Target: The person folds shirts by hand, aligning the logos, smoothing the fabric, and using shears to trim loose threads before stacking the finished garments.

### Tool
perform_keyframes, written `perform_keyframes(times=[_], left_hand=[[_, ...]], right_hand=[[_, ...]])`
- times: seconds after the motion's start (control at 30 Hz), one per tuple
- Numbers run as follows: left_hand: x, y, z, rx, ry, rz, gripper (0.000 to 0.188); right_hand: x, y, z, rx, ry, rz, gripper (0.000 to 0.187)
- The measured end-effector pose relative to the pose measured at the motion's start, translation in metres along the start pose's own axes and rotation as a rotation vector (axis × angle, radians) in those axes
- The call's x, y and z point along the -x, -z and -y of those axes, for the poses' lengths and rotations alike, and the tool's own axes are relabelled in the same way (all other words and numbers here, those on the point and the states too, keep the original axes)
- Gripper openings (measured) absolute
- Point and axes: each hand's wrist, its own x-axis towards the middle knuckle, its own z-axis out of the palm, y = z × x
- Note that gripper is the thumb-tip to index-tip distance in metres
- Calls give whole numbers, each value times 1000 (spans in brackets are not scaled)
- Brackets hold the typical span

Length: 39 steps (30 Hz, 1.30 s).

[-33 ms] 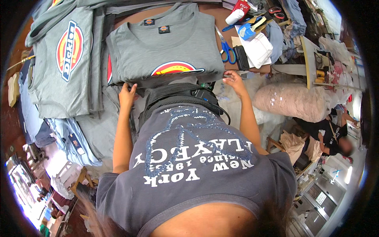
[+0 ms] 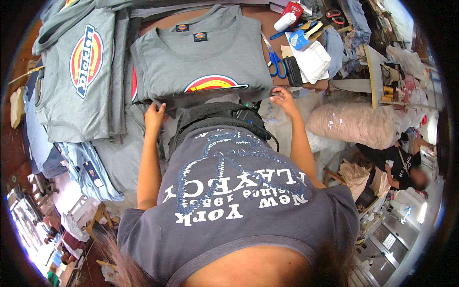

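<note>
A grey T-shirt with a red, yellow and white print lies on the brown table in front of me, its neckline facing away. My left hand pinches the near left corner of its fabric. At the near right corner, my right hand grips the same edge between thumb and fingers. Between the hands, the near edge hangs over the table's front, folding the lower part of the print out of sight. Another grey shirt's neckline with a small dark label shows just beyond it.
More grey printed shirts are heaped at the left. Blue-handled scissors, a black case, white papers and a red-and-white item lie to the right. A large wrapped bundle and a seated person are farther right.
</note>
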Motion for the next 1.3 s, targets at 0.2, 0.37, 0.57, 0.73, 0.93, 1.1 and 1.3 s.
perform_keyframes(times=[0.2,0.37,0.57,0.73,0.93,1.1,1.3], left_hand=[[2,0,21,158,68,153,30],[-13,-12,41,-364,-105,95,29],[14,30,-6,-367,44,149,24],[21,77,-19,-252,247,194,22],[0,72,-6,-457,76,186,21],[-17,70,56,-638,-150,-8,32],[20,52,-12,-614,-112,-30,29]], right_hand=[[3,-5,-3,-64,-51,-48,31],[-8,-2,-19,40,-81,-4,24],[3,22,-13,-54,-75,-137,25],[4,12,-16,-102,-2,-182,23],[16,1,-22,21,57,-343,37],[-1,-2,-20,78,136,-262,19],[-3,-22,-30,272,68,-469,36]])
